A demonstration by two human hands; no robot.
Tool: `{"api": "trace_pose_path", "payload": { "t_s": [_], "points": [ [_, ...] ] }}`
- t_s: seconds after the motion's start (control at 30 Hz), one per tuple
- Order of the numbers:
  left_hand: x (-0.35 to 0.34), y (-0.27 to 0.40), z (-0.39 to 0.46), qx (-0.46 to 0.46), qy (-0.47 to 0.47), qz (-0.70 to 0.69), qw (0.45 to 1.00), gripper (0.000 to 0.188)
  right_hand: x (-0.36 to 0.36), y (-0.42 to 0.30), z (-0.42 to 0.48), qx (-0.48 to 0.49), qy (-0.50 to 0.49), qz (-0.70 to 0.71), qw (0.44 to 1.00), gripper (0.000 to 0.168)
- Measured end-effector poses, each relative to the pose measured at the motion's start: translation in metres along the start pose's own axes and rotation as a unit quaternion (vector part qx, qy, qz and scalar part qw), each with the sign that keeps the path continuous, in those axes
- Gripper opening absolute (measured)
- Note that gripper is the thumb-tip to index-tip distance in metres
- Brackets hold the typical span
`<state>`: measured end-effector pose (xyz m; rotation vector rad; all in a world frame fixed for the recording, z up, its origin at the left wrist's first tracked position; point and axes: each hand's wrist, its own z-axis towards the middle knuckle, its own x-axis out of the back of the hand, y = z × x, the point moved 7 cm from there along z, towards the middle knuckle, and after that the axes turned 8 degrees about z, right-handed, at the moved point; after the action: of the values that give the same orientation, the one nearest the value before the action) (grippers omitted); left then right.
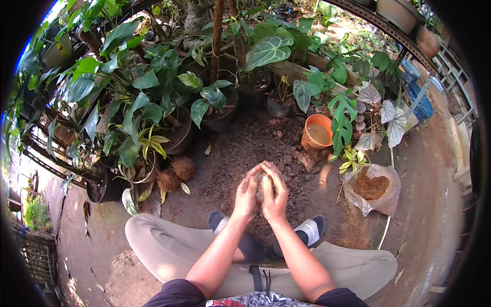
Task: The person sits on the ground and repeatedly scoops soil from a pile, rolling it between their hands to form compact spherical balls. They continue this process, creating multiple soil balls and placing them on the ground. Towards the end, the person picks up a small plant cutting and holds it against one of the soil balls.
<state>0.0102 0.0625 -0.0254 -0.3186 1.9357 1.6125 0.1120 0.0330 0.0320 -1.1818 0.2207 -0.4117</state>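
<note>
My left hand (pixel 246 195) and my right hand (pixel 275 192) are cupped together, fingertips meeting, above a spread of dark crumbly soil (pixel 230 161). Between the palms shows a bit of a muddy lump (pixel 259 188); the fingers and thumbs hide most of it. Mud coats the fingers. Beyond and to the right of my hands stands an orange pot (pixel 321 128) of murky brown water. Farther right, a clear plastic bag (pixel 389 192) holds brown coir-like fibre (pixel 370 186). Two round balls of brown fibre, one nearer (pixel 167 181) and one behind (pixel 183 169), lie left of the soil.
Dark potted plants, such as one with variegated leaves (pixel 220 109), crowd the far side and left. A metal rack rail (pixel 399 32) arches at upper right, near a blue container (pixel 418 99). My sandalled feet (pixel 308 230) flank the soil on the concrete floor (pixel 418 215).
</note>
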Motion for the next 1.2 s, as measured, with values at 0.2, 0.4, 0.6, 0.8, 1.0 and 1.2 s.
{"api": "trace_pose_path", "payload": {
  "t_s": [0.2, 0.4, 0.6, 0.8, 1.0, 1.2],
  "points": [
    [-0.002, 0.004, -0.005, 0.013, 0.032, 0.114, 0.993, 0.071, -0.009, 0.041, -0.016, -0.088, 0.019, 0.197, 0.976, 0.047],
    [0.003, 0.045, 0.003, -0.082, 0.055, 0.051, 0.994, 0.076, -0.035, 0.017, -0.015, -0.268, -0.011, 0.473, 0.839, 0.072],
    [0.013, 0.026, -0.003, 0.028, 0.098, -0.193, 0.976, 0.042, -0.021, -0.050, 0.004, 0.080, -0.092, -0.100, 0.988, 0.056],
    [0.012, -0.010, -0.013, 0.100, 0.129, -0.106, 0.981, 0.030, -0.010, -0.027, -0.021, 0.099, 0.013, -0.068, 0.993, 0.025],
    [-0.002, 0.013, -0.002, 0.052, 0.010, -0.100, 0.994, 0.074, -0.012, 0.025, -0.008, -0.230, 0.072, 0.326, 0.914, 0.036],
    [-0.012, 0.032, 0.002, -0.009, 0.046, -0.030, 0.998, 0.074, -0.010, 0.010, 0.001, -0.298, -0.017, 0.266, 0.917, 0.060]
  ]
}}
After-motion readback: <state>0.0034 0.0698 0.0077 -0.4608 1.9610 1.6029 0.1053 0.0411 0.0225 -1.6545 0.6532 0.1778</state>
